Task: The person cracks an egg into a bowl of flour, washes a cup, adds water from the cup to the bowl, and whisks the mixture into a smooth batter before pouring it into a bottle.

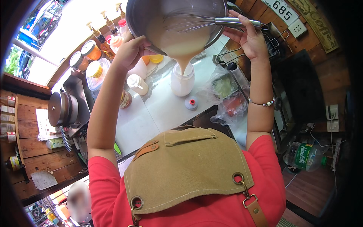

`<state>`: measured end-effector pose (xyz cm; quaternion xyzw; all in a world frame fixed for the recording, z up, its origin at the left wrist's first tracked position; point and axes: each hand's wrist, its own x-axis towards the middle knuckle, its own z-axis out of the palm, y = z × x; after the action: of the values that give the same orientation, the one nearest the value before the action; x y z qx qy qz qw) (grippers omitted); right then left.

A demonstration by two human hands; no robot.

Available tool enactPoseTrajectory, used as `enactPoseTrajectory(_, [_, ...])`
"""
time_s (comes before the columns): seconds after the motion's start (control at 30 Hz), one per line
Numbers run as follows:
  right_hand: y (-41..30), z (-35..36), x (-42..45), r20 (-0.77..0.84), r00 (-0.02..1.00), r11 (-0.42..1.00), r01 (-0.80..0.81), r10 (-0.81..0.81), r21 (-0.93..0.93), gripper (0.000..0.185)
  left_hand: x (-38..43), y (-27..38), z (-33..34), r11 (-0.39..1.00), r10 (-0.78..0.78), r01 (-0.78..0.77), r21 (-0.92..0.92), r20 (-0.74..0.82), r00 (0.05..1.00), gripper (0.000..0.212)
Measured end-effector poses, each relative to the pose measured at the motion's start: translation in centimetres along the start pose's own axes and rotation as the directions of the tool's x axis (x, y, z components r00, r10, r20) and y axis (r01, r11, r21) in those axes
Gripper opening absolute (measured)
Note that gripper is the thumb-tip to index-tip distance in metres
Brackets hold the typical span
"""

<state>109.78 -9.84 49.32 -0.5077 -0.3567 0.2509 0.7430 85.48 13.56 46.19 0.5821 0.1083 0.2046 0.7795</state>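
A stainless-steel bowl [136, 17] is tilted over the counter, held at its left rim by my left hand [136, 49]. My right hand [248, 39] supports its right side and pins the handle of a wire whisk [235, 22] against the rim. Pale beige batter [178, 39] fills the lower side of the bowl, with the whisk's wires above it. A stream of it runs over the lip into the mouth of a translucent white squeeze bottle [183, 83], which stands upright. Beside that bottle sits its nozzle cap [191, 103], with a red tip.
A white-lidded dispenser [137, 84], jars [90, 49] and pump bottles [106, 46] stand at the left. A round waffle iron [63, 109] is farther left. Plastic-wrapped containers [225, 86] and a wire fryer basket handle [227, 56] lie to the right.
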Motion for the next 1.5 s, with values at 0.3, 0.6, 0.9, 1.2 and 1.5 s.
enactPoseTrajectory(0.3, [-0.5, 0.0, -0.1, -0.003, 1.0, 0.999, -0.009, 0.009, 0.039, 0.049, 0.0, 0.3, 0.0, 0.999, 0.022, -0.022, 0.023, 0.006, 1.0, 0.037])
enactPoseTrajectory(0.6, [-1.1, 0.6, -0.4, -0.027, 0.999, 0.998, 0.029, -0.027, 0.063, 0.046, -0.5, 0.9, 0.8, 0.999, 0.035, -0.034, 0.009, -0.037, 0.999, 0.054])
enactPoseTrajectory(0.9, [-1.5, 0.4, -0.4, 0.022, 0.998, 0.997, 0.052, -0.054, 0.062, 0.047, -0.5, 1.2, 0.5, 0.996, 0.054, -0.051, 0.08, -0.036, 0.998, 0.054])
enactPoseTrajectory(1.2, [-2.2, 0.7, -0.6, 0.034, 0.995, 0.996, 0.089, -0.09, 0.017, 0.051, -0.9, 2.3, 0.8, 0.992, 0.055, -0.049, 0.113, -0.05, 0.997, 0.052])
enactPoseTrajectory(1.5, [-3.3, 1.3, -0.9, 0.035, 0.993, 0.986, 0.108, -0.113, 0.13, 0.04, -1.0, 2.9, 1.5, 0.991, 0.108, -0.103, 0.089, -0.055, 0.993, 0.052])
